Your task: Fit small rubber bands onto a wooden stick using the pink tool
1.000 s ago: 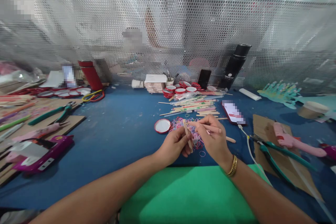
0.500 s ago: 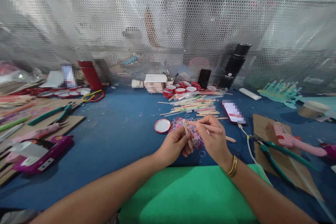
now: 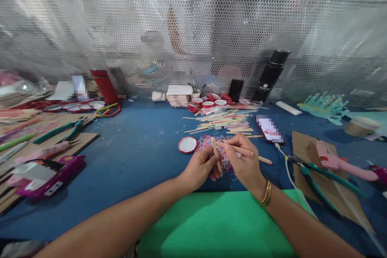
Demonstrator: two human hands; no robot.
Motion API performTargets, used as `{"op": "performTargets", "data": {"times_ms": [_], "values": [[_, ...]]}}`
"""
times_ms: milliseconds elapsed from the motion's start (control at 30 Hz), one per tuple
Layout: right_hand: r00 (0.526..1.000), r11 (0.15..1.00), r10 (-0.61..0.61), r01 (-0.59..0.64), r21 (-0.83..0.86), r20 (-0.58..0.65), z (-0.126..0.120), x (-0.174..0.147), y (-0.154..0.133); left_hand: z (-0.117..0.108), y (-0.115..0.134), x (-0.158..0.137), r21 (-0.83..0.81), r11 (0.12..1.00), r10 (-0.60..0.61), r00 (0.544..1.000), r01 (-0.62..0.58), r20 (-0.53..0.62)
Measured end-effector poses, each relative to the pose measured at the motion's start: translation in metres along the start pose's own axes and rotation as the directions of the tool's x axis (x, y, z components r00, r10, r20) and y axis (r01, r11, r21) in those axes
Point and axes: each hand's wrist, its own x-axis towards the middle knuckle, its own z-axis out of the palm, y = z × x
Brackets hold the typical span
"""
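Observation:
My left hand [image 3: 202, 166] is closed around a flat pale wooden craft stick [image 3: 220, 166], which stands tilted with its rounded top above my fingers. My right hand [image 3: 246, 165] pinches a slim, pinkish, pen-like stick [image 3: 245, 152]. The tip of that stick is close to the top of the craft stick; I cannot tell whether they touch. Below and behind both hands lies a heap of small coloured elastic bands [image 3: 206, 141], partly hidden by them. A round white lid with a red rim [image 3: 187, 145] lies left of the heap.
Several thin sticks [image 3: 223, 120] and red-rimmed lids [image 3: 208, 104] lie behind the hands. A phone [image 3: 269, 129] with a cable, pliers [image 3: 317, 187] and a pink glue gun [image 3: 335, 161] are at right. More pliers [image 3: 56, 132] lie left. Green cloth [image 3: 217, 225] covers the front edge.
My right hand has shifted very slightly left and down with the pinkish stick. The left hand keeps its hold on the craft stick.

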Motion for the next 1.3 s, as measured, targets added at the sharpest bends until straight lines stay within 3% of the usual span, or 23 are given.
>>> {"op": "performTargets", "data": {"times_ms": [1300], "values": [[0.999,0.998,0.049,-0.049,0.037,0.017,0.0009,0.0006,0.0007,0.0005,-0.0003,0.0005,-0.003,1.0,0.005,1.0,-0.005,-0.015]]}}
